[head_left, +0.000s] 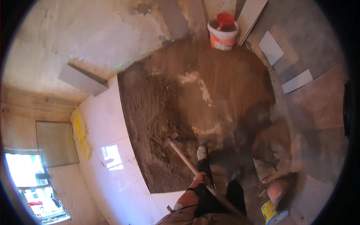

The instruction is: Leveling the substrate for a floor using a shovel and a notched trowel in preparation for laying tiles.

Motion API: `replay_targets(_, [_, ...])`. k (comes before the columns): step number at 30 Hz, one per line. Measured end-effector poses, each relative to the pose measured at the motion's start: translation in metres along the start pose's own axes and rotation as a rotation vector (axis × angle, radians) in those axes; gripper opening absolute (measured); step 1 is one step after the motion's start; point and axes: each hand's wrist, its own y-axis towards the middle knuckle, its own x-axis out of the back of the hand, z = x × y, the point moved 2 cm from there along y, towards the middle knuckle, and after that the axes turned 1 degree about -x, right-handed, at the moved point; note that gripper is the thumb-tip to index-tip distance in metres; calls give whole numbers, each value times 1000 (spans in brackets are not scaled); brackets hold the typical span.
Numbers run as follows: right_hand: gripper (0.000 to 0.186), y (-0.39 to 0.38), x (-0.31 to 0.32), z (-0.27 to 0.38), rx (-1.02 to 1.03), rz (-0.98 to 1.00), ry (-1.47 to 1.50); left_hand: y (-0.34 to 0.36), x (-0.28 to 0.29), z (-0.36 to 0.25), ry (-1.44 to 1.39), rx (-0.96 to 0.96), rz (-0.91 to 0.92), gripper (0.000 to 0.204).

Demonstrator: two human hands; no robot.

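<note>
My left hand [201, 178] is closed round the wooden handle of a long shovel [184, 157], which slants from lower right up to the left. Its flat metal blade is partly sunk in a heap of loose brown sand or mortar [159, 125]. Behind my left hand the handle runs down past my legs to the picture's lower edge. My right hand does not show. One of my shoes [201, 152] stands on the brown layer close to the blade.
Glossy white tiles [108, 135] border the loose material on the left. At the far wall stands a white and orange bucket [223, 39] holding a red container [225, 20]. Cut tile pieces [271, 48] lie to the right. A torn sack [272, 152] and a yellow bucket [270, 212] are near my right side.
</note>
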Motion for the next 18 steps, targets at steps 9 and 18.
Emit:
replay_targets(9, [34, 43, 35, 55, -31, -14, 107, 72, 118, 15, -1008, 448, -235, 14])
replay_targets(18, [38, 61, 64, 90, -25, 58, 108, 163, 292, 65, 636, 344, -226, 53])
